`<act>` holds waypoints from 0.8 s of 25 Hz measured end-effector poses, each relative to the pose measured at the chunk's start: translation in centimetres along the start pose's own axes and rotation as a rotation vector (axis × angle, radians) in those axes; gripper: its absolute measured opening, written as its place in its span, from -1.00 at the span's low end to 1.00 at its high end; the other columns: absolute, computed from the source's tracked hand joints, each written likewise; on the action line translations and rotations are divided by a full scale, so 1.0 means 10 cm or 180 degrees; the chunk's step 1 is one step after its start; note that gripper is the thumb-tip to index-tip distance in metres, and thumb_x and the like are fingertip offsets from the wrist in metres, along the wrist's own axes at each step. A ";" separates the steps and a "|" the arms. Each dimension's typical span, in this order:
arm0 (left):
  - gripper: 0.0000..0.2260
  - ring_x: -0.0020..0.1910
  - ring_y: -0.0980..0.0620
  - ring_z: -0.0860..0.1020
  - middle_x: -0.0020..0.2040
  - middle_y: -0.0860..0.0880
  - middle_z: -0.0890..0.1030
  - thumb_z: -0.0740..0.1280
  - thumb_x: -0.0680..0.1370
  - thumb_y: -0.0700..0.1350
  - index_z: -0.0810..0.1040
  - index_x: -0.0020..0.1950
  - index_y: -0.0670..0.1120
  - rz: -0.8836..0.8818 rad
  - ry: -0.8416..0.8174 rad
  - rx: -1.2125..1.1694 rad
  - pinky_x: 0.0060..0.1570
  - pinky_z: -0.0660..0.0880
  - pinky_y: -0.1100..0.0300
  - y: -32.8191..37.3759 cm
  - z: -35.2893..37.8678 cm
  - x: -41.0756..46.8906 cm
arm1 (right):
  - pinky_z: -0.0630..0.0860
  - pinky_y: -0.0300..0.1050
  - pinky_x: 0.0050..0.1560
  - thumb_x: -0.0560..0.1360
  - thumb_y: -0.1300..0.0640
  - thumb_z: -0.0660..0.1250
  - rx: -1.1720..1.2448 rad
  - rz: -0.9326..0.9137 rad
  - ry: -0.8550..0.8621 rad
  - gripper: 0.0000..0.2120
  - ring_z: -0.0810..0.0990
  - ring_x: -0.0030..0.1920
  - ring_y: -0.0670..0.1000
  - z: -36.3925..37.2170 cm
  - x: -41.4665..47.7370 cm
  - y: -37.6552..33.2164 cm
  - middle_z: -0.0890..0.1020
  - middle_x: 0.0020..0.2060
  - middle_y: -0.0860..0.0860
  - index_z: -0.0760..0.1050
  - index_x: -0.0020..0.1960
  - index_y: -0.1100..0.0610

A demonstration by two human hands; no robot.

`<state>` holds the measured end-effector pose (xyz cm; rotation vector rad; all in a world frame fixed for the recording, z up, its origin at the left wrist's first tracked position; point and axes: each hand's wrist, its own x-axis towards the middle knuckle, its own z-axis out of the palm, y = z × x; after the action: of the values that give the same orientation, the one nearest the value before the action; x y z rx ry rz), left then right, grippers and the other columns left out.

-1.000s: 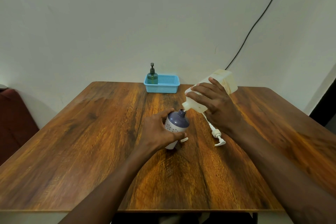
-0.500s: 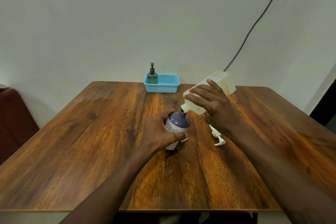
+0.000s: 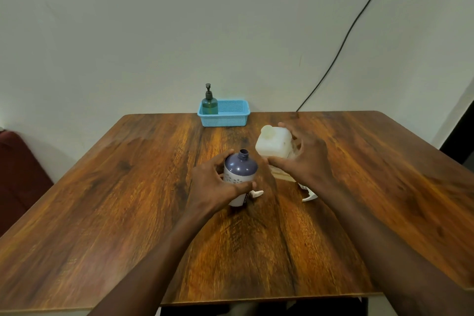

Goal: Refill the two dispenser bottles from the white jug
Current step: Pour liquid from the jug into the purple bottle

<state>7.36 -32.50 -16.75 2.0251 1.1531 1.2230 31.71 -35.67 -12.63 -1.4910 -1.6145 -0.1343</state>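
A person at a wooden table [image 3: 128, 200] is partway through refilling two soap bottles. A blue basket [image 3: 225, 120] sits at the far edge, close to the wall. At mid-table the white jug [image 3: 273, 146] stands upright. The right hand [image 3: 307, 161] is wrapped round it, thumb on the near face and fingers over the far side. Whether the jug's mouth is capped cannot be told.

Just left of the jug, across a narrow gap, stands the purple bottle [image 3: 239, 168] with its neck open. The left hand [image 3: 213, 185] grasps it round the body. The green bottle [image 3: 209, 105] stands in the left end of the basket with its own pump fitted, and it probably has yet to be filled. A loose white pump [image 3: 310, 197] lies on the table, half hidden behind the right wrist.

The main risk is a spill. The purple bottle has no top, so a careless release or a brush from either forearm could tip it. Any reach towards the basket passes close by that open neck. The right wrist could also drag the loose pump across the wood. If the jug is uncapped, a hasty lift could slop liquid onto the table.
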 end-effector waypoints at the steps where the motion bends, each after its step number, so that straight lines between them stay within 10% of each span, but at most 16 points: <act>1: -0.12 0.06 0.50 0.48 0.21 0.20 0.60 0.66 0.19 0.27 0.54 0.45 0.03 -0.0036 0.0021 -0.0009 -0.06 0.43 0.60 -0.02 -0.01 0.00 | 0.60 -0.07 -0.01 0.22 -0.22 0.62 0.0082 0.0162 -0.0010 -0.19 0.56 0.15 -0.01 0.05 -0.02 0.05 0.61 0.25 -0.05 0.43 0.41 -0.15; 15: -0.17 0.08 0.36 0.57 0.23 0.16 0.64 0.71 0.21 0.17 0.56 0.44 0.02 -0.0111 0.0229 0.0008 -0.05 0.48 0.54 -0.09 -0.01 0.06 | 0.63 0.06 0.22 0.26 -0.12 0.67 0.0994 0.1291 -0.0450 -0.03 0.57 0.35 0.05 0.14 -0.07 0.36 0.53 0.42 0.04 0.30 0.56 -0.02; 20: -0.13 0.11 0.32 0.56 0.29 0.09 0.64 0.69 0.21 0.19 0.53 0.47 0.02 -0.0102 0.0209 -0.0034 -0.02 0.48 0.53 -0.08 -0.04 0.03 | 0.58 -0.21 0.10 0.41 -0.06 0.60 0.0475 0.0481 0.0432 -0.29 0.55 0.29 -0.04 0.07 -0.19 0.15 0.57 0.38 0.04 0.44 0.47 0.06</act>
<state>6.73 -31.79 -17.05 1.9644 1.2026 1.2859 32.32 -36.22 -15.01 -1.4506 -1.3689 -0.0285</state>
